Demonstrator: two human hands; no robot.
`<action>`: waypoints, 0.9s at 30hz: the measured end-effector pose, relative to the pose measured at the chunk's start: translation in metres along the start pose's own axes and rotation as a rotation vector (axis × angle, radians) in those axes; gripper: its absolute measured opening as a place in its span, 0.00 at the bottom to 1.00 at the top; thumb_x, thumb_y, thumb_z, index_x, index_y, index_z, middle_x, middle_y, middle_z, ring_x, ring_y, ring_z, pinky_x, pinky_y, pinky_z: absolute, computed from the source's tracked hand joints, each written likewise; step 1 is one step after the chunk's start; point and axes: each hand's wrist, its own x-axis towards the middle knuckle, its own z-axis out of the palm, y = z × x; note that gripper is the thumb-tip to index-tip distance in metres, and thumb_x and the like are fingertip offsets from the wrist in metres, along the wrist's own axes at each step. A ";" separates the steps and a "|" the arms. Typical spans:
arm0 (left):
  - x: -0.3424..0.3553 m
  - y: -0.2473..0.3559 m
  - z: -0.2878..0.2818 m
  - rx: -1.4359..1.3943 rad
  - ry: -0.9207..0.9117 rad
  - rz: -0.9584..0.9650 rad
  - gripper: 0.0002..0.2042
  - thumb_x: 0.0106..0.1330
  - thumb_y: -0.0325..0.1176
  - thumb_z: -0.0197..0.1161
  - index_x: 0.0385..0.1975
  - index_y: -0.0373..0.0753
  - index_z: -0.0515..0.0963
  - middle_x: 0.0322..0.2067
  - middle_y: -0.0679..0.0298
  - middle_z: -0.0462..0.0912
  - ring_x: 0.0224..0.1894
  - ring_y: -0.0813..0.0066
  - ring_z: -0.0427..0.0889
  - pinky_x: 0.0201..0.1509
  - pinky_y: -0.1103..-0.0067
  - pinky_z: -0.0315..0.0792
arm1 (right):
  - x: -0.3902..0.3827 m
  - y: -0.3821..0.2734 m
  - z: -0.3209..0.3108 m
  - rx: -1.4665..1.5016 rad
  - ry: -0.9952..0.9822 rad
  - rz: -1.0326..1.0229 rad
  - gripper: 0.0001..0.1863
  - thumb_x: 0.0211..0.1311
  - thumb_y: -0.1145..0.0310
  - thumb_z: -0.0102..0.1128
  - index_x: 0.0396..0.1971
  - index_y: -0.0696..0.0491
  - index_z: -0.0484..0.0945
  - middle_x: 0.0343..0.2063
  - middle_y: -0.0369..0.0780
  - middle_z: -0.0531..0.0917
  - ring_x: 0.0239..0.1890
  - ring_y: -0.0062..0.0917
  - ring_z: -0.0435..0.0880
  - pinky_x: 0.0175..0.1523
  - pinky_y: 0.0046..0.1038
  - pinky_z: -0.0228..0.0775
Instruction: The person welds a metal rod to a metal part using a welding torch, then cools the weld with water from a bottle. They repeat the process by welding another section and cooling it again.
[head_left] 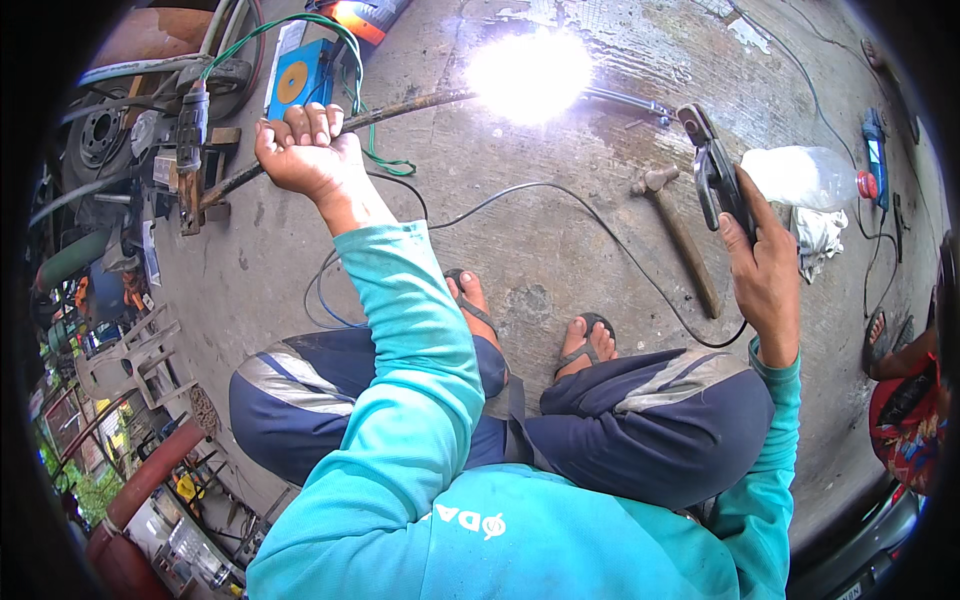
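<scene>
My left hand [315, 155] is closed round a long, thin metal rod [410, 104], which slants up to the right. Its right end runs into a glaring white welding arc [530, 75] whose light hides the joint. In my right hand [768, 265] is a black welding electrode holder [715, 170], gripped by its handle. A thin rod [625, 100] stretches between the glare and the holder's jaws. At the metal rod's lower left end hangs a clamp [192, 130] with a cable. Below the holder, a hammer [688, 245] lies on the concrete.
Right of my right hand lie a clear plastic bottle [800, 178] with a red cap, a white cloth [818, 238] and a blue tool [876, 155]. A black cable [560, 188] curves across the floor. Clutter fills the left side. Another person [905, 400] sits at the right edge.
</scene>
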 end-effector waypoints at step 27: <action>0.001 -0.002 -0.002 -0.045 -0.057 -0.004 0.19 0.73 0.41 0.42 0.15 0.52 0.55 0.10 0.74 0.52 0.11 0.81 0.52 0.19 0.79 0.53 | 0.003 -0.005 0.006 0.060 0.013 -0.009 0.27 0.72 0.70 0.60 0.69 0.56 0.71 0.50 0.52 0.86 0.50 0.30 0.85 0.57 0.32 0.74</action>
